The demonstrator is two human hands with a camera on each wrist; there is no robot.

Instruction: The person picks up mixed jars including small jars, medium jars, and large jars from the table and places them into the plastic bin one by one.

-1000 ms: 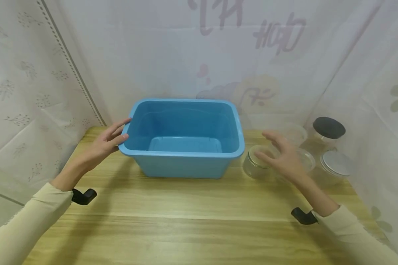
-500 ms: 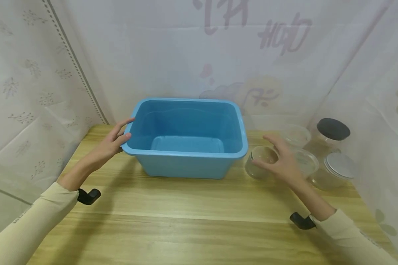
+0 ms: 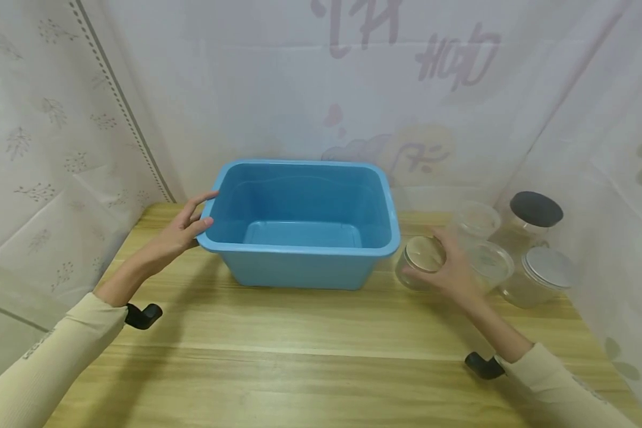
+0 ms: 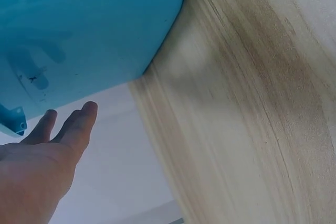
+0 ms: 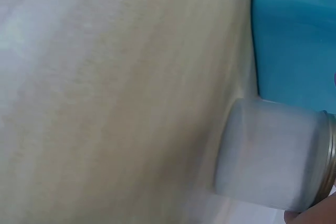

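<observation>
A blue plastic tub (image 3: 294, 267) stands on the wooden table. My left hand (image 3: 173, 241) touches its left rim with thumb and fingertips; in the left wrist view, the left hand's fingers (image 4: 79, 127) reach out fairly straight beside the tub wall (image 4: 105, 30). Just right of the tub stands a small clear jar (image 3: 409, 276) with a gold-coloured lid. My right hand (image 3: 455, 276) grips this jar near its lid, thumb in front and fingers behind. The right wrist view shows the jar's side (image 5: 273, 153), with a fingertip at the lid edge.
Right of my right hand are two clear round containers (image 3: 476, 220), a clear jar with a silver lid (image 3: 548, 267) and a clear jar with a black lid (image 3: 536, 209). A printed curtain (image 3: 278, 89) hangs behind the table (image 3: 278, 368).
My right hand has moved slightly left and its thumb and fingers have drawn in around the jar. The left hand stays at the tub's rim.
</observation>
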